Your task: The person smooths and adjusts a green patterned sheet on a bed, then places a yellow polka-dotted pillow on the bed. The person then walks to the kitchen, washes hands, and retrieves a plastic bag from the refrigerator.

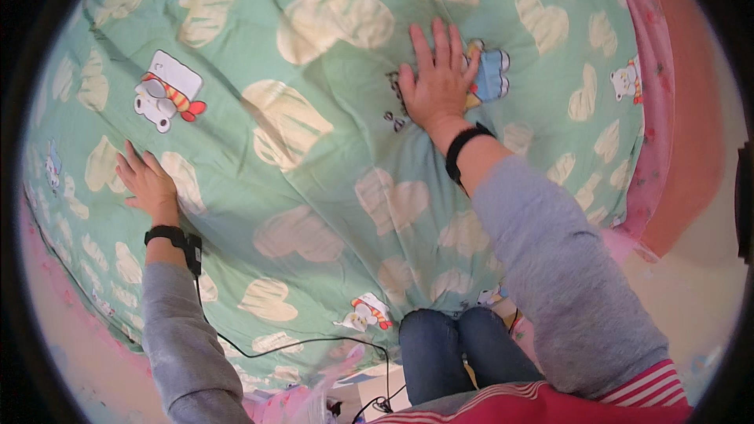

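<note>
A green bed cover (330, 200) printed with cream hearts and cartoon bears spreads before me, creased in long folds. My right hand (439, 79) lies palm down on it, fingers spread, partly over a printed bear in blue trousers. Farther left, my left hand (147, 179) rests on the cover beside a cream heart, fingers apart. Neither hand holds anything. Black straps circle both wrists, and a small black device (193, 254) sits at the left one.
A black cable (300, 341) runs from the left wrist device across the cover toward my lap. Pink floral fabric (654, 100) and an orange-brown bed edge (689, 147) border the right side. My knees (430, 341) are against the near edge. A pale floor (683, 288) shows at right.
</note>
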